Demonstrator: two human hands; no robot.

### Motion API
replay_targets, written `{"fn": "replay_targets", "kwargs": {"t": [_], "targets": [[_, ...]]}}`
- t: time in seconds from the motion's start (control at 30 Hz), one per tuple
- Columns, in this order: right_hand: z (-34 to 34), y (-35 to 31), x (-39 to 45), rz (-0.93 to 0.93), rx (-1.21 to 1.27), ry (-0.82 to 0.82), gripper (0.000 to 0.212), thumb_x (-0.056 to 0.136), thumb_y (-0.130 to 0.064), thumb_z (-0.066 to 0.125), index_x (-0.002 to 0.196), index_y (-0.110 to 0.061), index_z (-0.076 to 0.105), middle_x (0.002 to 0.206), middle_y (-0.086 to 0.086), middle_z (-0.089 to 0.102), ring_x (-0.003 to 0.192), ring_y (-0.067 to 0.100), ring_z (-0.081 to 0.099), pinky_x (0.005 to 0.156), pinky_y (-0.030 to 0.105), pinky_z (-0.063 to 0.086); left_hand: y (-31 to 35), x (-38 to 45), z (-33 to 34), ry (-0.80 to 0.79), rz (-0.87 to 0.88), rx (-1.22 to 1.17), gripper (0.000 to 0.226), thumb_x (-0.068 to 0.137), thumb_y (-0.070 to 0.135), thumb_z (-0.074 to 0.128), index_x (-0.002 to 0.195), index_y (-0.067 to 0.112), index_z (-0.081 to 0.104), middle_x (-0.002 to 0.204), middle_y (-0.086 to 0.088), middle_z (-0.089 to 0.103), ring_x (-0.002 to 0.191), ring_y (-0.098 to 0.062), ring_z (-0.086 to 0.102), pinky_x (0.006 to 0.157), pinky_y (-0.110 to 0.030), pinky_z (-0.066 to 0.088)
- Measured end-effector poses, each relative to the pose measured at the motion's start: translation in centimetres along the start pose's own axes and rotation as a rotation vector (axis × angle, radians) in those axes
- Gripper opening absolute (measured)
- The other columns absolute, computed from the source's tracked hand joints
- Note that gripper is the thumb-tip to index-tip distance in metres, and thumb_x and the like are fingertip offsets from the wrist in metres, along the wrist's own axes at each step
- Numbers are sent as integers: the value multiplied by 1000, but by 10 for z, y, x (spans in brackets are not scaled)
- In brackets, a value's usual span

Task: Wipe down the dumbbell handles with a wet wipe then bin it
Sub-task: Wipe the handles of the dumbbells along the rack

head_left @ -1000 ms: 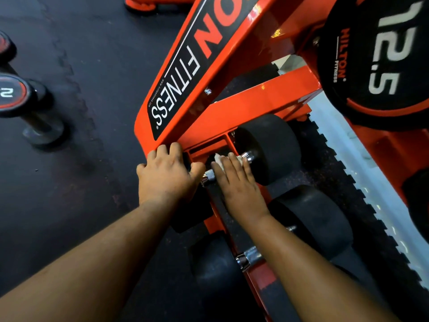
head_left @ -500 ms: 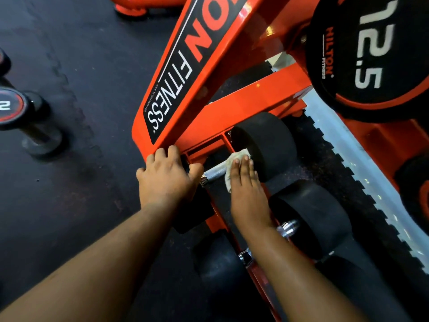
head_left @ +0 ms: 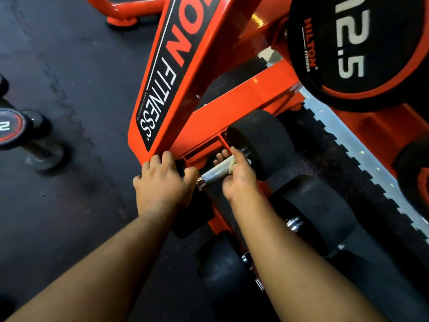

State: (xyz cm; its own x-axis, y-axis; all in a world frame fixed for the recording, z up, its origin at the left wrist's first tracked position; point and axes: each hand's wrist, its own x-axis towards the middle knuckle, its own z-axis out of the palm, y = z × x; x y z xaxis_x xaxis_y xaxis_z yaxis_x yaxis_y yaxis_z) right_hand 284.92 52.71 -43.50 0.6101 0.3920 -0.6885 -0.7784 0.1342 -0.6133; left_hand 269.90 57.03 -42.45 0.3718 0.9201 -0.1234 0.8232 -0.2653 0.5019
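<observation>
Both hands reach forward: left hand (head_left: 163,182) fingers curled, right hand (head_left: 240,175) gripping.

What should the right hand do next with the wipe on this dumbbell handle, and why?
Probably slide the right hand with the wet wipe along the handle toward the left hand. The wipe sits at the end near the black weight head, the bare knurled metal beside it looks not yet covered, and the left hand steadies the other end.
</observation>
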Motion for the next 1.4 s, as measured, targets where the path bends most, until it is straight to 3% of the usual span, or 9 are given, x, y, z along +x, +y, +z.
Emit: {"fn": "replay_targets", "kwargs": {"t": [0.2,0.33,0.43,0.57,0.73,1.03,1.17,1.33,1.4], "targets": [[-27,5,-10,-12,-74,8,12,98,-19,63,106,-10,64,96,8,68,94,19,67,95,43,52,-1,-1,0,-4,-3,-8,33,87,53,41,95,22,45,97,0,46,102,-31,48,82,-46,35],[-68,14,-19,52,-295,-18,17,100,-20,59,115,-13,64,110,13,71,88,22,69,82,43,58,0,0,-1,-14,-10,-12,31,90,51,46,97,20,47,98,0,45,103,-32,48,84,-47,37],[-77,19,-15,78,-401,126,18,100,-32,59,94,-16,60,86,8,65,75,19,62,78,41,58,0,-1,-2,-8,-2,-15,32,90,51,45,97,20,47,100,-3,49,101,-32,48,86,-49,39],[-46,12,-7,-19,-140,23,37,95,-51,56,74,-21,52,52,-4,45,63,10,50,87,34,50,1,-2,-2,-13,-2,-17,31,90,50,45,96,20,46,99,-3,48,101,-32,48,86,-49,39],[-8,8,2,-101,-37,23,15,94,-25,68,94,-10,65,91,6,69,89,22,69,83,34,54,0,-1,-2,-15,4,-6,34,88,53,40,97,20,46,101,-5,51,101,-33,48,85,-49,40],[-4,-10,-2,38,-63,72,29,86,-27,72,68,-18,51,46,-8,51,39,5,52,66,29,50,-1,0,-1,-12,6,-1,33,89,53,42,96,21,46,99,-4,50,101,-32,48,85,-48,39],[9,-7,1,26,-128,111,14,87,-20,75,83,-15,62,80,-1,62,72,15,64,68,31,53,1,0,-2,0,9,-15,35,85,54,38,96,21,45,101,-6,53,102,-33,48,84,-49,38],[-15,19,-8,42,-183,-66,27,91,-39,69,104,-15,68,100,3,73,87,17,70,77,32,54,-2,-1,-1,-4,14,-8,34,85,54,38,94,21,42,100,-6,52,102,-34,49,84,-48,38],[-25,32,-22,81,-331,-106,25,89,-44,69,89,-20,76,93,2,75,77,16,69,66,26,53,-1,-1,-1,-5,15,-5,36,83,55,35,94,21,42,102,-8,54,104,-35,50,84,-49,39]]}}
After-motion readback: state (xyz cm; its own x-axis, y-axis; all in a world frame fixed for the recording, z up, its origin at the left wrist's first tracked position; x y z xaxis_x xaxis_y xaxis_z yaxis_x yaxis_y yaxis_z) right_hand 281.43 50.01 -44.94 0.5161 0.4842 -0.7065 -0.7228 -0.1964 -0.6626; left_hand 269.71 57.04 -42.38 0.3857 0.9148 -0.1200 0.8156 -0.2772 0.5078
